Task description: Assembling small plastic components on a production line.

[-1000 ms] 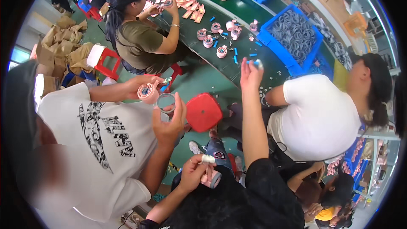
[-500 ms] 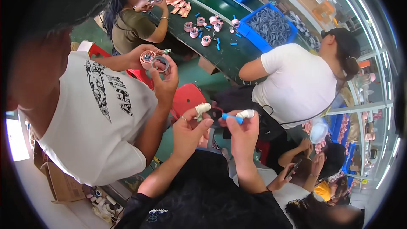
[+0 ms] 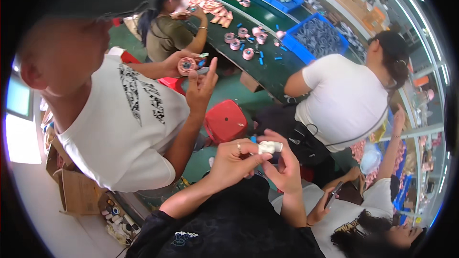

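My left hand (image 3: pixel 234 163) and my right hand (image 3: pixel 288 167) meet in front of my chest. White wrappings (image 3: pixel 270 147) cover the fingertips where the two hands touch. The left thumb and index finger are pinched together, and what lies between them is mostly hidden. Just above that pinch shows one end of a small blue cylinder (image 3: pixel 253 139), partly covered by fingers. My right hand's fingers are bent and spread apart around the left fingertips, with no thing plainly gripped in them.
At left, a person in white holds a pink round fan part (image 3: pixel 186 66) and a grey ring (image 3: pixel 203 70). A red stool (image 3: pixel 226 120) stands ahead. The green table (image 3: pixel 267 69) carries pink parts, blue cylinders and a blue bin (image 3: pixel 306 56) of grey rings. Another person holds a phone (image 3: pixel 333 194).
My hands have come together and lower. The blue cylinder, in my right fingers before, is now mostly hidden. The small green-and-white piece at my left fingers no longer shows. My view has shifted left.
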Demonstrator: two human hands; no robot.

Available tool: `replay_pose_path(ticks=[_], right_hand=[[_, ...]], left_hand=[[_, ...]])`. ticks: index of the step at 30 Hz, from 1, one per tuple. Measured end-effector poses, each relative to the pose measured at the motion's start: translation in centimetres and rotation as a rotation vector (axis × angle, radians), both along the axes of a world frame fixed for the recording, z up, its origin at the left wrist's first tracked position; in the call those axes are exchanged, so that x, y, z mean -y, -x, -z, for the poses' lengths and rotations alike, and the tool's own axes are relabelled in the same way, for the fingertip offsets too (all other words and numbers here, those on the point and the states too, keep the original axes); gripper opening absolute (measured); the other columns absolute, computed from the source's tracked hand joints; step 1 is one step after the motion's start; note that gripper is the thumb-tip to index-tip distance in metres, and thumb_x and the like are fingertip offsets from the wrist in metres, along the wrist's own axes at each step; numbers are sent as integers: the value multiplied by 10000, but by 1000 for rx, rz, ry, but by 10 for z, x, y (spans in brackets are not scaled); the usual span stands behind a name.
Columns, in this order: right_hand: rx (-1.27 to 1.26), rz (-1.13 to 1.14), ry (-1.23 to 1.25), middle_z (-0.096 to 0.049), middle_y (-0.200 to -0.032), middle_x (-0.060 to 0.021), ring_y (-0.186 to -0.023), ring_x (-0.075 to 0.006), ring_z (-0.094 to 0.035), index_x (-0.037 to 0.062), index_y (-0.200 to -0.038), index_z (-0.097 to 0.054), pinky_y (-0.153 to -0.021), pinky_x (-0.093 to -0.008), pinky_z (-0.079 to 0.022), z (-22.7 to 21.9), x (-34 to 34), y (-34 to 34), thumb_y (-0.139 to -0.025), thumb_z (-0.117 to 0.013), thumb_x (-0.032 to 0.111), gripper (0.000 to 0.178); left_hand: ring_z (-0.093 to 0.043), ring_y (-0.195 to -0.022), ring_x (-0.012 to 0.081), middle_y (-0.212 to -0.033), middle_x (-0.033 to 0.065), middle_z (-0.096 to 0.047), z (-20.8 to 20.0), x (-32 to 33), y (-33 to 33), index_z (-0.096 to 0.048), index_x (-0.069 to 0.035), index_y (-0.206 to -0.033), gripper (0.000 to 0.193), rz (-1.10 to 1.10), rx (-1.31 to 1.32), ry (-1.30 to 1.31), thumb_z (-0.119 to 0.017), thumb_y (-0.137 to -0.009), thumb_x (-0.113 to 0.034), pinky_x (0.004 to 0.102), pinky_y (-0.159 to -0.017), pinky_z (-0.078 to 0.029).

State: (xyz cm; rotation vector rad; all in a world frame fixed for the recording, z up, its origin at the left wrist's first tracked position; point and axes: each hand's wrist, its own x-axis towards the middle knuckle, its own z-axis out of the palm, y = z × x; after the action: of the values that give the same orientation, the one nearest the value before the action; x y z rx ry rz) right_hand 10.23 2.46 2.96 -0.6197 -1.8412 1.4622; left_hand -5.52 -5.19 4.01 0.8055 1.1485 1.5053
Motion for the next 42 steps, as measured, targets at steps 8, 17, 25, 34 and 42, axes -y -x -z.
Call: replay_pose_path(ticks=[8, 17, 25, 34, 42], right_hand=[[-92, -35, 411, -653, -916, -31, -782, -68, -638, -24, -1027, -653, -681, -179, -484, 5, 0, 3, -928, -639, -41, 102], [-73, 93, 345, -637, -876, -51, -746, -90, -635, -50, -963, -670, -642, -214, -494, 12, -9, 21, -903, -680, -6, 76], [150, 170, 120, -635, -899, -53, -832, -93, -615, -44, -975, -670, -742, -224, -484, 6, -19, 32, -891, -673, -17, 88], [147, 198, 153, -584, -851, -6, -763, -67, -553, -19, -968, -665, -671, -225, -445, -3, -24, 51, -902, -682, 13, 75], [125, 222, -24, -568, -803, -31, -715, -89, -553, 0, -974, -689, -638, -239, -442, 7, -36, 63, -868, -719, 12, 111]], left_hand=[[-581, -568, 47, -781, 32, -640, 0, 3, 17, -740, 8, -1006, 118, -47, -340, -92, -723, -899, -38, 203, -461, -413], [-543, -500, 25, -724, 2, -642, 2, -13, 27, -723, -9, -1088, 207, -47, 85, 105, -729, -917, -126, 188, -416, -384], [-538, -495, 15, -645, -6, -632, 10, -23, 37, -704, -18, -1105, 217, -50, 118, 225, -721, -928, -141, 183, -415, -381], [-549, -509, 21, -710, -2, -663, 21, -31, 41, -706, -24, -1092, 190, -105, 274, 201, -724, -911, -76, 184, -420, -388], [-590, -567, 32, -826, 34, -708, 31, -42, 56, -700, -27, -1065, 212, -149, 232, 155, -762, -863, -25, 176, -437, -411]])
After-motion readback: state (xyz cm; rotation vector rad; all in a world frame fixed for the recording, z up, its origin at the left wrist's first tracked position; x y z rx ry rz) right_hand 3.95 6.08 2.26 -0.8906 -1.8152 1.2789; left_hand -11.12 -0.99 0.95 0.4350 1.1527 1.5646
